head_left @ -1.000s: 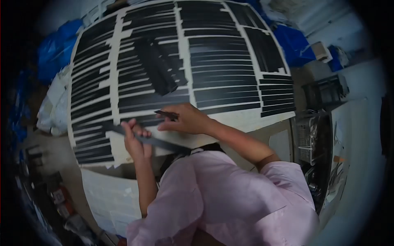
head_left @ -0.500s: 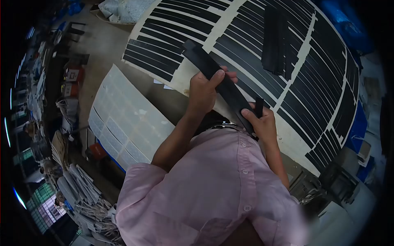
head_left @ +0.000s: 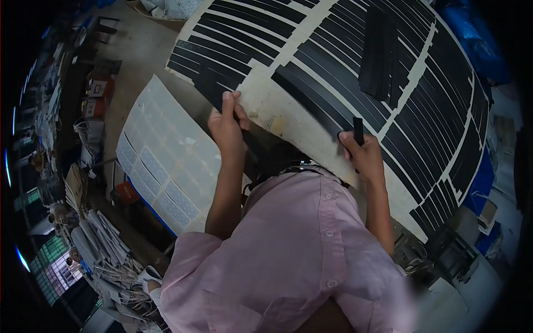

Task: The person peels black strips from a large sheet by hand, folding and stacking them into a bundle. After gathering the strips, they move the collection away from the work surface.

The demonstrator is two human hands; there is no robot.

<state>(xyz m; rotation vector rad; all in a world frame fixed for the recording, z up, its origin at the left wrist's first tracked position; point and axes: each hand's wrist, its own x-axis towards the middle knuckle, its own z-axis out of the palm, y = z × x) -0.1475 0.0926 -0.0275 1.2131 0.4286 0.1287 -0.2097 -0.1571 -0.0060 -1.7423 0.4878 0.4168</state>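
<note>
My left hand (head_left: 229,123) is closed round a bundle of long black strips (head_left: 212,90), which slants across the near left edge of the pale table (head_left: 266,105). My right hand (head_left: 363,152) pinches the near end of another black strip (head_left: 311,100), whose far end reaches over the table's bare part. A short black piece (head_left: 358,131) sticks up from between the right fingers. Rows of black strips (head_left: 438,111) cover much of the table, and a thick stack of black strips (head_left: 377,58) lies across them.
A pale sheet with a grid of rectangles (head_left: 166,150) lies to the left, over a blue edge. Orange boxes (head_left: 95,97) and piles of grey material (head_left: 108,250) stand farther left. Blue plastic (head_left: 472,33) is at the upper right, beside the table.
My hands have moved apart. The left went left and down with a bundle of strips; the right moved slightly right and up, holding one strip now separate from that bundle.
</note>
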